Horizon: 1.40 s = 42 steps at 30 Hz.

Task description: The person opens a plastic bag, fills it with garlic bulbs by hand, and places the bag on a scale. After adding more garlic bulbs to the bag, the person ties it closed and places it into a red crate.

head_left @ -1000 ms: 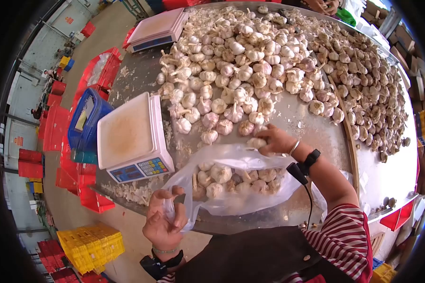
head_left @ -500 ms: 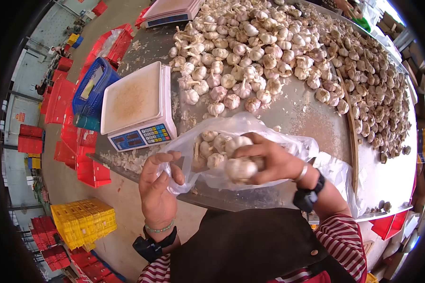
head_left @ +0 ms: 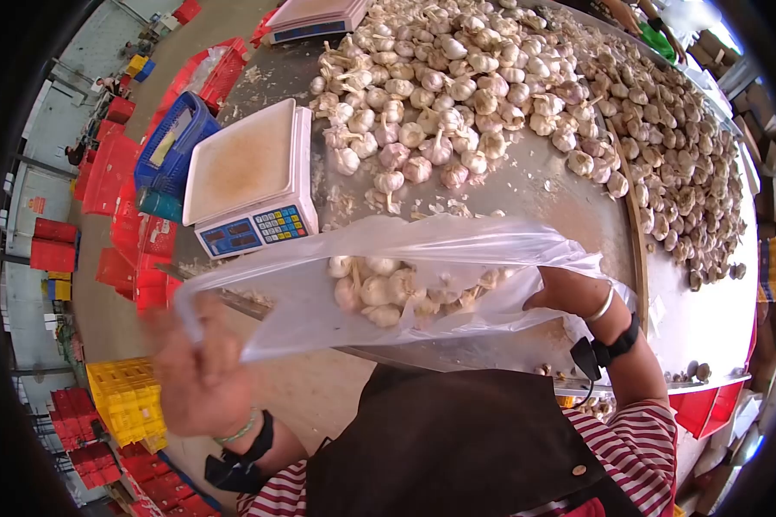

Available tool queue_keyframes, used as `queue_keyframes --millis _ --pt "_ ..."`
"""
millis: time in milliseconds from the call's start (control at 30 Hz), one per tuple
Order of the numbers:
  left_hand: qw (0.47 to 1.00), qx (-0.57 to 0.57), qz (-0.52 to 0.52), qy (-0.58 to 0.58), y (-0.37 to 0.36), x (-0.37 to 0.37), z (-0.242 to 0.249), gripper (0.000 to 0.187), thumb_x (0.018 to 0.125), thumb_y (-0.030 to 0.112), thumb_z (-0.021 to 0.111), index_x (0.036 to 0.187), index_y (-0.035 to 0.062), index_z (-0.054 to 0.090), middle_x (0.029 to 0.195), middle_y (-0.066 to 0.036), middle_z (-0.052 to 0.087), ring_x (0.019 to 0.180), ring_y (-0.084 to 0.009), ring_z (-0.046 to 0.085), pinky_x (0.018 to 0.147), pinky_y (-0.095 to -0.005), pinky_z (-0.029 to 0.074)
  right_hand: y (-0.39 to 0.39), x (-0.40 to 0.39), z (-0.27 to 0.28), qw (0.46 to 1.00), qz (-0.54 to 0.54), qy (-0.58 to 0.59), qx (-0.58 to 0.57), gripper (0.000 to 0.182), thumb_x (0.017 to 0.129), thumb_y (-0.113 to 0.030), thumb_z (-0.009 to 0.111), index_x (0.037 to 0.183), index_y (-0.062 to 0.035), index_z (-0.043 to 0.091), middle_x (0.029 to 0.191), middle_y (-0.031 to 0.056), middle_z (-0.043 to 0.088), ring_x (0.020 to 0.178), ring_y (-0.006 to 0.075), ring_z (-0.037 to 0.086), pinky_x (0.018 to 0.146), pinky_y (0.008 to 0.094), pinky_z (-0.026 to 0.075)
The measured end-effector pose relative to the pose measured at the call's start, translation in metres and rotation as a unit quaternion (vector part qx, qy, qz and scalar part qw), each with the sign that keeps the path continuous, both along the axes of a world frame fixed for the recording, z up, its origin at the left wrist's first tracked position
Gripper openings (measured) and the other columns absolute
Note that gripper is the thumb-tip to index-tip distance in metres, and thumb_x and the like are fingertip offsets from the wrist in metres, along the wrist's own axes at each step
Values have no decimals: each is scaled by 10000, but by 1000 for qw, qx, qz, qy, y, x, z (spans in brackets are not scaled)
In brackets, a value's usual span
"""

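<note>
A clear plastic bag (head_left: 293, 320) is stretched sideways in front of me, with several garlic bulbs (head_left: 378, 289) inside it. My left hand (head_left: 203, 375), smeared by motion, is closed on the bag's left edge. At the right end, my right hand (head_left: 573, 293) is at the bag's mouth with its fingers curled in the film and partly hidden; no bulb shows in it. Beyond the bag, a large heap of pale garlic (head_left: 440, 86) covers the metal table (head_left: 569, 202).
A white digital scale (head_left: 248, 177) stands left of the heap, beside a blue basket (head_left: 177, 142). A wooden strip (head_left: 634, 220) divides off darker garlic (head_left: 681, 172) at right. Yellow crates (head_left: 125, 401) stand at lower left. Another person's hand (head_left: 622, 13) shows at top right.
My left hand has moved left and down, drawing the bag out wide. The garlic my right hand held is no longer in it, and that hand has shifted right.
</note>
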<state>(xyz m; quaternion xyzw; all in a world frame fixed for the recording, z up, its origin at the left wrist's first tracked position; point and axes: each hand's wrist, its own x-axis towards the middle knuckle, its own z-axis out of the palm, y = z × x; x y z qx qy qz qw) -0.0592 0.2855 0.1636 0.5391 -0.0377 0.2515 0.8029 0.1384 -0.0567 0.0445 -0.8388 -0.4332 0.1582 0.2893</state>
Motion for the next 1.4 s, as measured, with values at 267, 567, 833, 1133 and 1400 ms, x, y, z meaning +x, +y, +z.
queue_keyframes --millis 267,567,833,1133,1400 --pt "993 -4 35 114 -7 27 -28 310 850 157 568 1119 17 508 1205 -223 513 561 -70 422 467 -174 300 -5 -1 8 979 91 16 -182 745 640 -191 800 1289 -29 471 1201 174 563 1093 362 545 931 395 448" --pt "964 -77 -43 253 -17 26 -89 230 870 92 584 1085 20 542 1126 -126 580 644 -94 510 507 -202 375 64 78 65 996 70 20 -57 154 808 -97 618 939 -22 654 819 165 660 748 316 650 684 374 520" --pt "949 -125 -43 288 -7 36 -107 191 871 77 574 1050 14 556 1069 -134 580 652 -98 514 523 -214 383 118 159 -107 950 -64 -167 -256 588 743 -64 574 1313 -97 433 1128 241 548 1099 417 491 905 408 447" --pt "930 -172 -85 312 4 59 -131 185 887 84 551 1057 9 552 1054 -137 587 641 -95 497 532 -211 380 84 148 -90 768 -326 500 234 364 786 -176 625 1111 -22 561 962 66 617 794 181 645 572 250 547" --pt "927 -172 -108 315 1 81 -133 251 854 165 616 1039 10 548 1006 -163 591 609 -114 475 499 -209 377 144 131 -108 988 -6 -58 -144 468 704 -111 644 1163 -110 554 1089 217 564 821 374 608 766 420 512"
